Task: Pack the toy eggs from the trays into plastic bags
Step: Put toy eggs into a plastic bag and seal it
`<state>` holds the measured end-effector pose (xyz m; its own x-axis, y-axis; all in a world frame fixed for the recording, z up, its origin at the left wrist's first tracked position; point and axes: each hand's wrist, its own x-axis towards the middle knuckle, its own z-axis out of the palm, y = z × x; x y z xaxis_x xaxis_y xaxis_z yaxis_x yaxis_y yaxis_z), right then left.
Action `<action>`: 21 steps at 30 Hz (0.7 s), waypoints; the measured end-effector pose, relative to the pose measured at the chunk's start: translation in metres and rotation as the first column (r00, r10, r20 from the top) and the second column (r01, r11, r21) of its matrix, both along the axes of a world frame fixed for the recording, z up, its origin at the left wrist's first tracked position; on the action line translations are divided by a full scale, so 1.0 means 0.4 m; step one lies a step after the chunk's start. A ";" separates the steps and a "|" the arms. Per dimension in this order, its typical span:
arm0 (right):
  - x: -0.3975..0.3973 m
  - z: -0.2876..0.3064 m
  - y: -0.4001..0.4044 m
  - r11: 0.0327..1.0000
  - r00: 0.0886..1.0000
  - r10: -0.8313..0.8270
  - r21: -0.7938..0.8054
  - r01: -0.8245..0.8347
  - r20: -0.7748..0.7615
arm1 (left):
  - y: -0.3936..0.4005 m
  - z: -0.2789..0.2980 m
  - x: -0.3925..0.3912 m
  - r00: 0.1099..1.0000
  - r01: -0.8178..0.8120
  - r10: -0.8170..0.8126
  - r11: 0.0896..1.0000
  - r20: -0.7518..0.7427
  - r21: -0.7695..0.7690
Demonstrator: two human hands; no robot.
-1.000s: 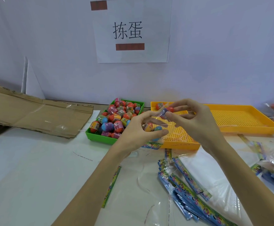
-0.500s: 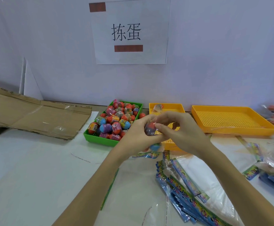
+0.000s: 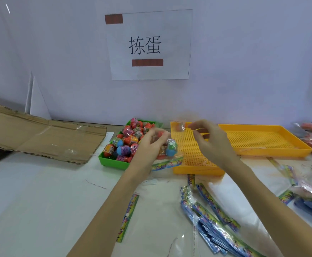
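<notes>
We see both bare forearms reaching forward side by side, the left hand [image 3: 149,145] curled with its back toward us, seemingly gripping something through the motion blur, and the right hand [image 3: 209,140] raised beside it, thumb and forefinger pinched, other fingers loosely bent.

white paper sign [image 3: 149,45] taped to wall, black characters, two brown-red bars. landmark: sign. flattened cardboard sheet [image 3: 40,134] lies below and left of sign, on the white table [image 3: 40,197]. loose printed strip [image 3: 128,217] on table well below sign. thin white panel [image 3: 33,97] leans on wall, left of sign.
</notes>
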<state>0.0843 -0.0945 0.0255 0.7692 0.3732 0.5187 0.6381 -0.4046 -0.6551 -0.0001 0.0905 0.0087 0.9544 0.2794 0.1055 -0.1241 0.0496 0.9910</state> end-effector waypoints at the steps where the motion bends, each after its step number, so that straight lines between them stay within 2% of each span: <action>1: 0.030 -0.010 0.005 0.991 0.999 0.021 -0.134 -0.025 -0.033 | 0.001 -0.003 0.004 1.000 -0.021 0.021 1.000 -0.008 -0.014; 4: 0.122 -0.028 0.039 0.897 0.998 0.026 -0.439 -0.045 -0.050 | 0.003 -0.002 0.007 0.999 0.001 -0.004 0.998 -0.044 -0.064; 8: 0.186 -0.027 0.091 0.796 0.998 0.030 -0.603 -0.061 -0.061 | 0.005 -0.002 0.009 0.999 -0.008 0.007 1.000 -0.048 -0.030; 10: 0.196 -0.037 0.106 0.741 0.998 0.051 -0.671 -0.021 0.024 | 0.005 -0.007 0.011 0.999 -0.003 0.002 1.000 -0.054 -0.004; 12: 0.198 -0.050 0.116 0.760 0.990 0.047 -0.648 0.052 0.135 | 0.007 -0.008 0.011 0.998 0.003 -0.003 1.000 -0.061 0.001; 15: 0.193 -0.052 0.125 0.794 0.982 -0.011 -0.595 0.125 0.191 | 0.005 -0.010 0.011 0.997 0.021 -0.022 1.000 -0.069 -0.015; 18: 0.189 -0.045 0.125 0.798 0.992 -0.085 -0.590 0.122 0.090 | -0.003 -0.010 0.011 0.996 0.040 -0.040 0.999 -0.083 0.004; 21: 0.185 -0.044 0.127 0.808 0.996 -0.087 -0.582 0.085 0.025 | -0.006 -0.007 0.006 0.995 0.059 -0.058 0.998 -0.086 0.013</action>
<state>0.1582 -0.0438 0.0080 0.8134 0.5370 0.2237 0.5814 -0.7638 -0.2803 0.0021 0.0879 0.0058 0.9748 0.2216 0.0267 -0.0362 0.0391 0.9986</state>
